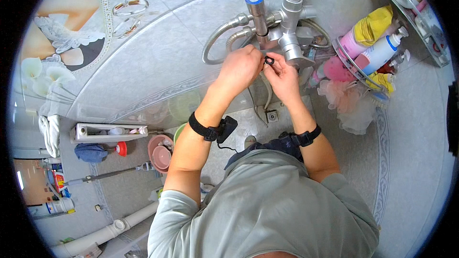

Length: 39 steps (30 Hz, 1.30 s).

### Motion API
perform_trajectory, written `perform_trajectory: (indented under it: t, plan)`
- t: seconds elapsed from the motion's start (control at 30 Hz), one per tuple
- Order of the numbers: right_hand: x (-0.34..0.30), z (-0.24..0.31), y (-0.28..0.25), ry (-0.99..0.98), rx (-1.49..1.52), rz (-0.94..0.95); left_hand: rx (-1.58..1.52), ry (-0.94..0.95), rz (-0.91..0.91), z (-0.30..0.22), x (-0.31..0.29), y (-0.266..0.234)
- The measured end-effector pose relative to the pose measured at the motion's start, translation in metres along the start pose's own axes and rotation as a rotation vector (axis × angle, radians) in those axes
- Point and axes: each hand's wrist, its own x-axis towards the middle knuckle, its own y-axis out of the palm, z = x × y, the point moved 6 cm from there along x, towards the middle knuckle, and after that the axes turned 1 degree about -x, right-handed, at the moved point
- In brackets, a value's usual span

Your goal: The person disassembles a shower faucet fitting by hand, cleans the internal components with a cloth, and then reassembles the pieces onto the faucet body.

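Note:
A small black rubber-like ring (269,60) is pinched between the thumb and fingers of my right hand (285,80). My left hand (239,69) is right beside it, its fingers closed and curled toward the ring; what they hold, if anything, is hidden. Both hands are just below a chrome shower fixture (290,16) on the wall. A chrome angle valve (256,14) with a blue-marked top stands above my left hand. Braided metal hoses (209,43) loop out from the valve to the left of the fixture.
A wire corner basket (351,62) with bottles and a yellow packet hangs at the right, bath puffs (356,114) below it. A shelf (413,16) is above. Floor drain (272,116) lies beyond my body. Pink basins (161,156) and a white pipe (119,225) are at the left.

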Motion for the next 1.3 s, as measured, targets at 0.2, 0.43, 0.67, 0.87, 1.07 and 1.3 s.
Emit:
perform_trajectory:
  t: [0.2, 0.43, 0.67, 0.87, 1.07, 1.3]
  plan:
    - [0.001, -0.007, -0.001, 0.08, 0.054, -0.105, -0.051, -0.191, 0.067, 0.009, 0.005, 0.008]
    - [-0.001, -0.006, 0.001, 0.15, 0.194, -0.091, -0.235, -0.288, 0.037, 0.015, -0.001, 0.009]
    - [0.001, -0.004, 0.001, 0.123, 0.283, -0.076, -0.25, -0.307, 0.015, 0.02, 0.0, 0.012]
    - [-0.001, -0.002, 0.001, 0.153, 0.27, -0.046, -0.384, -0.43, 0.083, 0.023, -0.003, 0.014]
    - [-0.002, -0.004, 0.003, 0.153, 0.396, -0.068, -0.496, -0.491, 0.073, 0.021, -0.005, 0.012]
    - [-0.003, -0.006, 0.01, 0.139, 0.474, -0.069, -0.532, -0.501, 0.018, 0.021, -0.01, 0.013]
